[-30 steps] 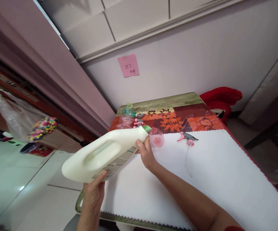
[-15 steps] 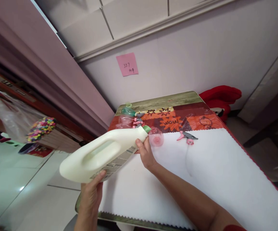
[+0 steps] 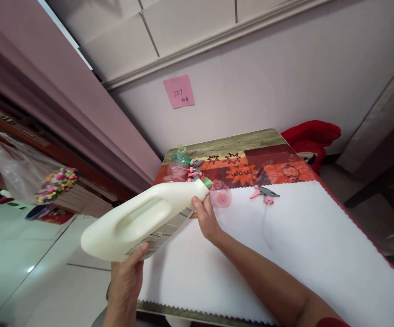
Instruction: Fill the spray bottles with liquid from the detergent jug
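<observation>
A large cream-white jug [image 3: 139, 222] with a moulded handle and a green neck is tipped on its side over the table's left edge. My left hand [image 3: 125, 281] holds it from under its base, fingers wrapped up onto the label. My right hand [image 3: 206, 218] grips the neck end. The green mouth points at a small clear pink bottle [image 3: 221, 194] standing on the white cloth [image 3: 285, 245]. Whether anything flows out is not visible.
A pink and grey spray trigger [image 3: 264, 194] with its tube lies on the cloth. More small bottles and spray heads [image 3: 183, 165] stand at the table's far left corner. A pink note [image 3: 179, 91] sticks to the wall. Red cloth [image 3: 311, 136] lies behind the table.
The jug's base end has drifted slightly left and down with my left hand. My right hand stays at the neck.
</observation>
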Demonstrator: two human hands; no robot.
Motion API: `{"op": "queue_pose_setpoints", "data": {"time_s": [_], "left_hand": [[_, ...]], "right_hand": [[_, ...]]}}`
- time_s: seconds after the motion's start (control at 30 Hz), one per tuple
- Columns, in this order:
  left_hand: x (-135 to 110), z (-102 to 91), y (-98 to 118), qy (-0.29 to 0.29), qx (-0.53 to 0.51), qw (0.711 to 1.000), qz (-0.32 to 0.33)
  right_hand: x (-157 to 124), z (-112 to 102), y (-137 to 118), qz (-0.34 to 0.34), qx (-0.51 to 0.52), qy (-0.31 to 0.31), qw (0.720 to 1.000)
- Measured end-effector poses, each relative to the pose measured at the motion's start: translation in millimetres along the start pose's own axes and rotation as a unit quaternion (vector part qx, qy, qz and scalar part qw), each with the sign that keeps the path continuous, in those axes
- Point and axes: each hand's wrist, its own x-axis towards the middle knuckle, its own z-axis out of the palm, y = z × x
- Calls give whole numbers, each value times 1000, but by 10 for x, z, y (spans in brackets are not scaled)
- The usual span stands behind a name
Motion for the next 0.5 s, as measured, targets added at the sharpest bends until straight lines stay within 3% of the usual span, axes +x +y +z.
{"op": "queue_pose_setpoints", "data": {"time_s": [0.5], "left_hand": [[-69, 5, 105, 16, 12, 1000, 4]], "right_hand": [[-34, 49, -57, 24, 14, -14, 1000]]}}
